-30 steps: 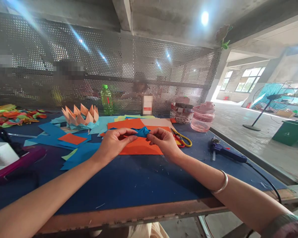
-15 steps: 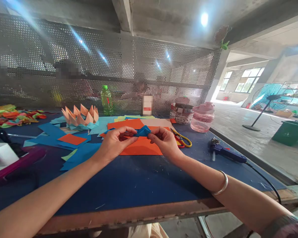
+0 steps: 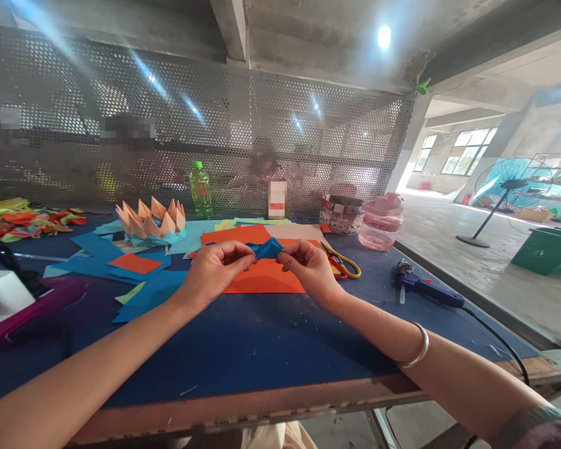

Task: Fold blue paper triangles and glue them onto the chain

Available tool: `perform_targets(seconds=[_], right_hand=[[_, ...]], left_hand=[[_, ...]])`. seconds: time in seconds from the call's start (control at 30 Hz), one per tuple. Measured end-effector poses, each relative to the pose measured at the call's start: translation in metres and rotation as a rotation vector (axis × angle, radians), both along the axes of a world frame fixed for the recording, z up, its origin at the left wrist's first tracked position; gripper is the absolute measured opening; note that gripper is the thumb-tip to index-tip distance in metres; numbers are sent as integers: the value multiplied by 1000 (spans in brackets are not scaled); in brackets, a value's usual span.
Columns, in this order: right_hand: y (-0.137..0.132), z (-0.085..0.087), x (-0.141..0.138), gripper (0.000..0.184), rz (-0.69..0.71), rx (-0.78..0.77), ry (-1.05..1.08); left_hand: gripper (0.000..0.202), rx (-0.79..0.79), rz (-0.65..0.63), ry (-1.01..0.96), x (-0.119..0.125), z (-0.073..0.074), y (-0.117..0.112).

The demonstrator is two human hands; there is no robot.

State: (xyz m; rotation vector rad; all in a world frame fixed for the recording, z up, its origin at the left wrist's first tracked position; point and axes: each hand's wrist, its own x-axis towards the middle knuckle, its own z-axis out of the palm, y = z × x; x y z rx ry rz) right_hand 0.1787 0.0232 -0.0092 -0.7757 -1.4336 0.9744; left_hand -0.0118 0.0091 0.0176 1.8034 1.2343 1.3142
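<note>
Your left hand (image 3: 214, 272) and right hand (image 3: 311, 269) pinched small folded blue paper (image 3: 265, 249) between them, above orange sheet (image 3: 266, 280). Yellow-handled scissors (image 3: 341, 262) lay just beside right hand, hot glue gun (image 3: 423, 293) farther right on blue table (image 3: 243, 349); peach paper lotus (image 3: 152, 219) sat ahead, left.

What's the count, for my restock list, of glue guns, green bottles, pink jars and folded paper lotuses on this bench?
Hot glue gun: 1
Green plastic bottle: 1
Pink plastic jar: 1
Folded paper lotus: 1
Total: 4
</note>
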Motion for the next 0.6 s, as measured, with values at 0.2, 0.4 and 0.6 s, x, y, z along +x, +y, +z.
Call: perform_targets(seconds=[0.2, 0.4, 0.6], right_hand=[[-3, 1, -1, 19, -3, -23, 10], [-3, 1, -2, 18, -6, -41, 15], [-1, 0, -2, 19, 3, -46, 31]], left_hand=[[19, 6, 1, 23, 0, 0, 0], [32, 10, -50, -64, 0, 1, 1], [40, 1, -46, 7, -1, 0, 0]])
